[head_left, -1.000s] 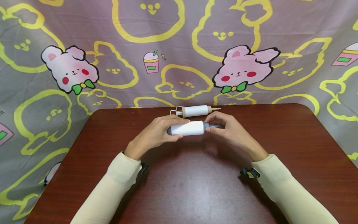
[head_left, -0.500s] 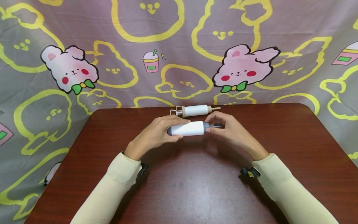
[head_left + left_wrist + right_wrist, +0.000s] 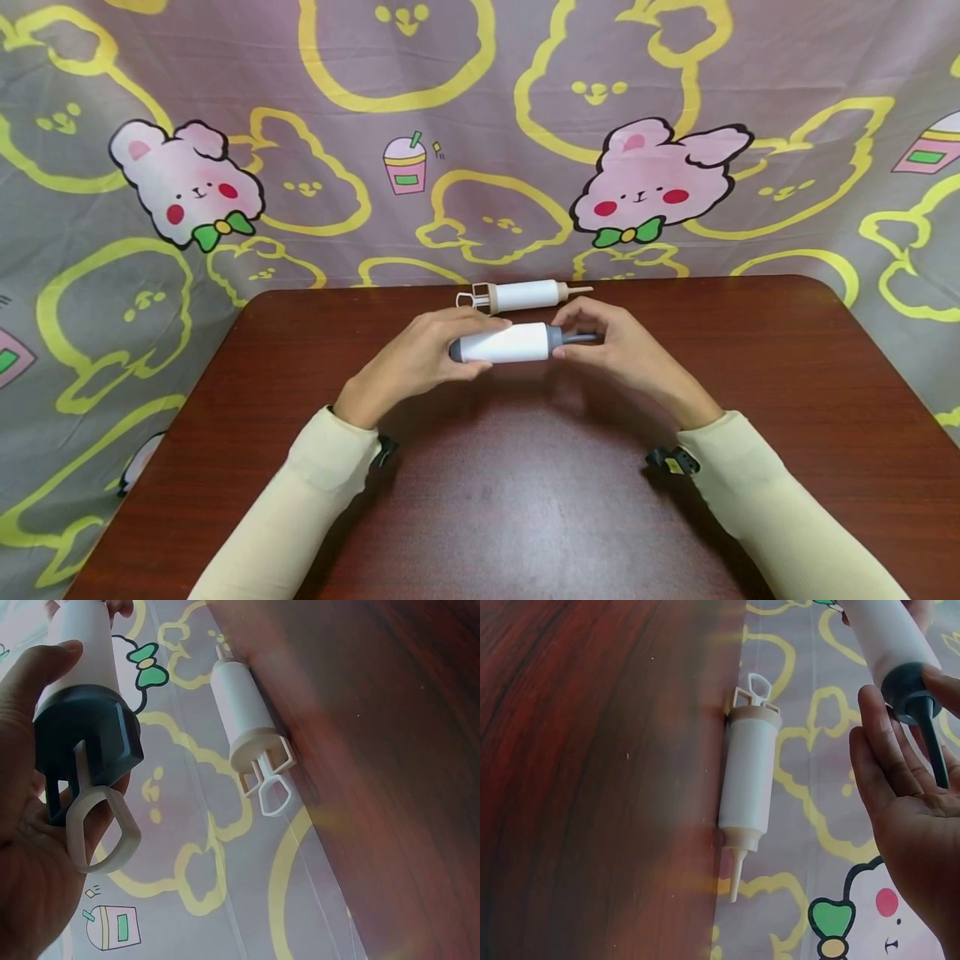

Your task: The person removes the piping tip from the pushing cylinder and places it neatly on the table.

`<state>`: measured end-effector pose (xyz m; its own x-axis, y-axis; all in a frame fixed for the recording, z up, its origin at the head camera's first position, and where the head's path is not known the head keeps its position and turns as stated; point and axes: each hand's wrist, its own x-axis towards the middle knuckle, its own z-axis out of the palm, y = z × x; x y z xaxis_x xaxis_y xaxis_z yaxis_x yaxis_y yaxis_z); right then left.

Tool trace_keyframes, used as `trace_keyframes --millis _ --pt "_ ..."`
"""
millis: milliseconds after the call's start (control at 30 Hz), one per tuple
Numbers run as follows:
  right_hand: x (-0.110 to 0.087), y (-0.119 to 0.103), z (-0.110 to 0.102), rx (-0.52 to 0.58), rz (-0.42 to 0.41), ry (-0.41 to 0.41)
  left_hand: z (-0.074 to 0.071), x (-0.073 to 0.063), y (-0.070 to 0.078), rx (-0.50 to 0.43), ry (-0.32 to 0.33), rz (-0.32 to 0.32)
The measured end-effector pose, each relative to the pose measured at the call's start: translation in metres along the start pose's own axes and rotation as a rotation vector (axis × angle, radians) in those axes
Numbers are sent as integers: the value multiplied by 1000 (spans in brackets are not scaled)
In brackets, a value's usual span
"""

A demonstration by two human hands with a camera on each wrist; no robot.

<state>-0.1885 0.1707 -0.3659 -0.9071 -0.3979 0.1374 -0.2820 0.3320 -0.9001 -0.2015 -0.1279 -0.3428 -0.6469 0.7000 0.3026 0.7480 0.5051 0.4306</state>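
In the head view a balloon pump (image 3: 506,343) with a white barrel and dark grey ends lies level between both hands, over the table. My left hand (image 3: 423,350) grips its rear end, thumb on one side and fingers on the other. In the left wrist view its pale ring handle (image 3: 101,829) sits close under the dark rear collar. With thumb and fingertips my right hand (image 3: 618,346) pinches the grey front cap (image 3: 907,686), from which a thin nozzle (image 3: 934,746) points toward the palm.
A second balloon pump (image 3: 527,296), white with beige ends, lies on the table (image 3: 510,483) just behind the held one, nozzle to the right. The cartoon-printed cloth (image 3: 480,133) hangs right behind the table's back edge.
My right fingertips have shifted very slightly right on the front cap, so more of the cap and nozzle shows. My left hand and the beige-ended pump stay put.
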Motion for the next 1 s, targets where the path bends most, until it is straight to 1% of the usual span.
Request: trace_keyframes --millis 367,633,1000 --pt "-1 2 -1 -3 16 -18 -1 1 0 14 3 16" --pt "0 1 -1 5 1 -21 -2 1 0 13 1 7" --pt "-1 0 -1 -15 1 -3 -2 2 1 16 4 19"
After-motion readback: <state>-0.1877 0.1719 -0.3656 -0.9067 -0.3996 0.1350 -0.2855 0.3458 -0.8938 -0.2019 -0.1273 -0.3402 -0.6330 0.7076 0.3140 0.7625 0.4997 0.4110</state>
